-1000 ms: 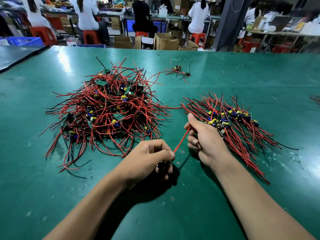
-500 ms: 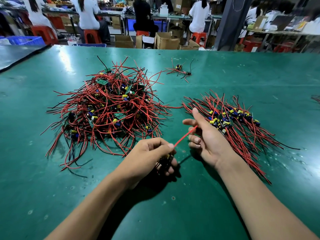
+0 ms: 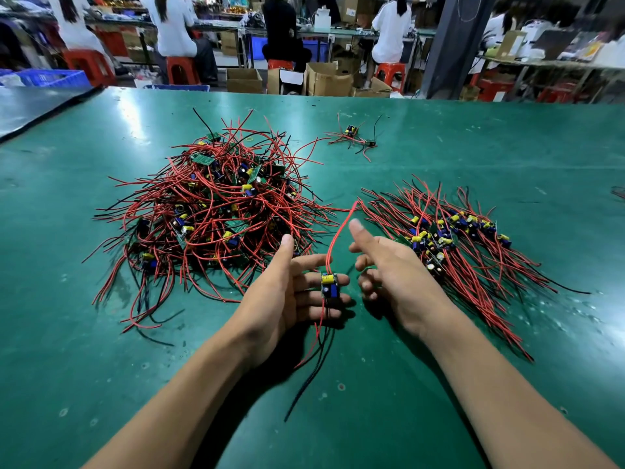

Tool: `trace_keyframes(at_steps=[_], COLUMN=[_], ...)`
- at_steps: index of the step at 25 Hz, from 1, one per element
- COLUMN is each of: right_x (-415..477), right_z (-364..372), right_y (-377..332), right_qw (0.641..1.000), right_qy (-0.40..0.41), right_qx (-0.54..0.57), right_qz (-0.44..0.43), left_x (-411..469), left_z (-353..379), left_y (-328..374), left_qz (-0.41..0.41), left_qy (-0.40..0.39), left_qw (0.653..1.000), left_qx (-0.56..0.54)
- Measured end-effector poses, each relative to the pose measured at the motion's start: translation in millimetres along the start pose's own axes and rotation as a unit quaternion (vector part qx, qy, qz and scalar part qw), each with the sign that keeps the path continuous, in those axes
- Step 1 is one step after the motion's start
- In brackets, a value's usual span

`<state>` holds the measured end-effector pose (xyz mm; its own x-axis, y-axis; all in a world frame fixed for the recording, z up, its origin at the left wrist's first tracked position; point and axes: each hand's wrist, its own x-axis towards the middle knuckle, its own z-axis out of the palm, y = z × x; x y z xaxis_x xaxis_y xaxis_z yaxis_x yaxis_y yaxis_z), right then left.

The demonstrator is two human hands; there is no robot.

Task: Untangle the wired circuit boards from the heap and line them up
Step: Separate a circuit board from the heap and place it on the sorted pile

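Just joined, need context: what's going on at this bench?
A person is sorting wired circuit boards on a green table. One board rests on the open left hand. Its red wire arcs up past the open right hand, which holds nothing. A tangled heap sits on the left, and a lined-up row lies on the right.
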<state>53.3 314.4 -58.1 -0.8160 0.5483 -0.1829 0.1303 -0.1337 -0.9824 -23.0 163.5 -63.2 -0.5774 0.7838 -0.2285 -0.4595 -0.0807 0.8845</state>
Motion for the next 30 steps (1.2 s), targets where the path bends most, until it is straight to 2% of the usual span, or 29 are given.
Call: trace_keyframes(at_steps=[2,5,9,12,15,17,18,20,22,23,27,30], right_x=[-7,-13,-11,-1,10,12,11,8,5,4,3,2], right_z=[8,19,19,6,-23,-33,-32,-17,-1,5,13,14], right_y=[3,9,10,7,0,1,3,8,13,16,24,20], right_qw=[0.996,0.964,0.949,0.917,0.892,0.869,0.857,0.85,0.86,0.866,0.873,0.901], right_qy=[-0.012,0.003,0.046,0.15,0.261,0.289,0.286,0.246,0.177,0.144,0.072,0.062], right_qx=[-0.079,-0.212,-0.228,-0.263,-0.274,-0.331,-0.359,-0.369,-0.36,-0.361,-0.399,-0.369], right_qz=[-0.047,-0.161,-0.211,-0.259,-0.245,-0.226,-0.235,-0.284,-0.316,-0.316,-0.271,-0.219], left_x=[2,3,2,1,-5,-8,-9,-9,-6,-4,4,4], left_z=[-1,-4,-3,0,5,5,4,2,-2,-5,-17,-17], left_y=[-1,-5,-3,-4,-7,-9,-10,-12,-12,-11,-9,-6], left_qz=[0.002,0.008,0.016,0.02,0.053,0.109,0.149,0.234,0.288,0.289,0.214,0.185], left_qy=[-0.012,-0.019,-0.018,0.016,0.05,0.086,0.112,0.172,0.217,0.23,0.22,0.176], left_qw=[1.0,0.999,1.0,1.0,0.995,0.976,0.952,0.881,0.827,0.815,0.809,0.84], left_qx=[0.005,0.032,-0.002,0.015,0.066,0.167,0.245,0.373,0.432,0.446,0.501,0.479])
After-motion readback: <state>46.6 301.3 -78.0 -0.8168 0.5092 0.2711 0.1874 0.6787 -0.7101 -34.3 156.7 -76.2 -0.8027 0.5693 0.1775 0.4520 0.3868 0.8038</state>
